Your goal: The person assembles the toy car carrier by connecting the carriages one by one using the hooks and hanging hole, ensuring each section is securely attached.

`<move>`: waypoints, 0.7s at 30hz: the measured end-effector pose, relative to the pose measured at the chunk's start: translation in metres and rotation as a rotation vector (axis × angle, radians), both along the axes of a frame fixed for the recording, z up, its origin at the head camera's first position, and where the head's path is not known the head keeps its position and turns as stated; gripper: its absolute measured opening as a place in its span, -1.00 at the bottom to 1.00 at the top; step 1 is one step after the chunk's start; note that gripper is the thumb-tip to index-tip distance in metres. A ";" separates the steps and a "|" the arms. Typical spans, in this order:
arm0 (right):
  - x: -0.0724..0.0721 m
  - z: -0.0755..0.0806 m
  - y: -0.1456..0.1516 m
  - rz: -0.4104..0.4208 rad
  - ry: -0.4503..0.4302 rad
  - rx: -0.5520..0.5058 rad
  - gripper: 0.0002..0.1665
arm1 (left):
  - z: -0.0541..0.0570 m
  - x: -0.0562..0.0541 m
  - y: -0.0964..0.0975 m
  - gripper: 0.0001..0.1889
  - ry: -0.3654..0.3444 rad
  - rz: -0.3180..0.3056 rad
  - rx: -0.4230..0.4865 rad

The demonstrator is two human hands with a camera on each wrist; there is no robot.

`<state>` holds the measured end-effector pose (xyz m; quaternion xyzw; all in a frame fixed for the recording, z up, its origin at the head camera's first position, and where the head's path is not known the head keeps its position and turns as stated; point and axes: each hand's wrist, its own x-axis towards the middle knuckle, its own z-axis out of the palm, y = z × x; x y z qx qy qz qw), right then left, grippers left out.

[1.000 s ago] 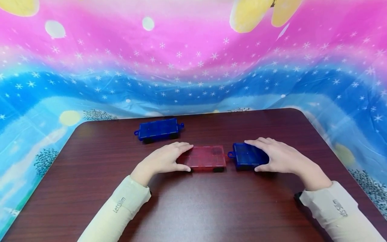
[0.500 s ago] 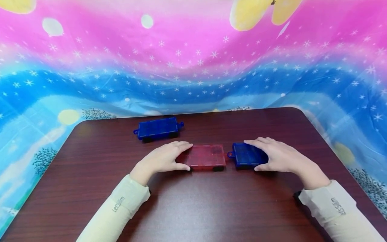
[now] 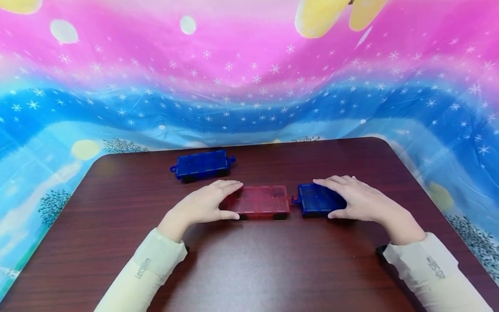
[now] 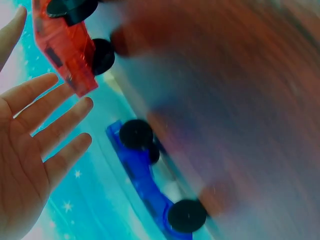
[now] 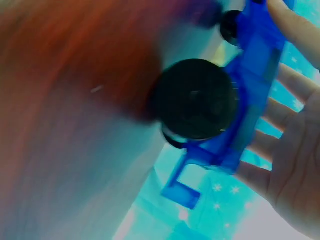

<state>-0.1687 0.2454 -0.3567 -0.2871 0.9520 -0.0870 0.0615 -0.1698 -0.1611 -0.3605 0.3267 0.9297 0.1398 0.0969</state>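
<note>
On the table (image 3: pixel 249 268), right hand (image 3: pixel 364 201) grips blue car (image 3: pixel 319 199) by its right end; left hand (image 3: pixel 202 201) — fingers straight, loose — around left end of red car (image 3: pixel 259 200). Blue loop (image 3: pixel 293 201) at red car's right end, red inside it.

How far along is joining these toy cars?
Looks done: the red car appears hooked to the near blue car at the loop.
In hand: the right hand grips that car; the left hand is at the red car's other end.
Probably remaining: the back blue car, standing apart.
</note>
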 end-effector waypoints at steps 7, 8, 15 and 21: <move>0.004 0.006 -0.005 -0.016 -0.032 -0.044 0.05 | 0.009 0.007 -0.031 -0.15 0.045 0.037 0.030; 0.005 0.006 -0.006 -0.017 -0.039 -0.052 0.05 | 0.010 0.008 -0.037 -0.15 0.051 0.050 0.028; 0.001 0.010 -0.019 -0.007 -0.050 -0.089 0.04 | 0.022 0.006 -0.072 -0.19 0.089 0.138 0.026; -0.006 0.014 -0.038 0.032 -0.067 -0.131 0.03 | 0.030 -0.010 -0.092 -0.22 0.101 0.185 0.031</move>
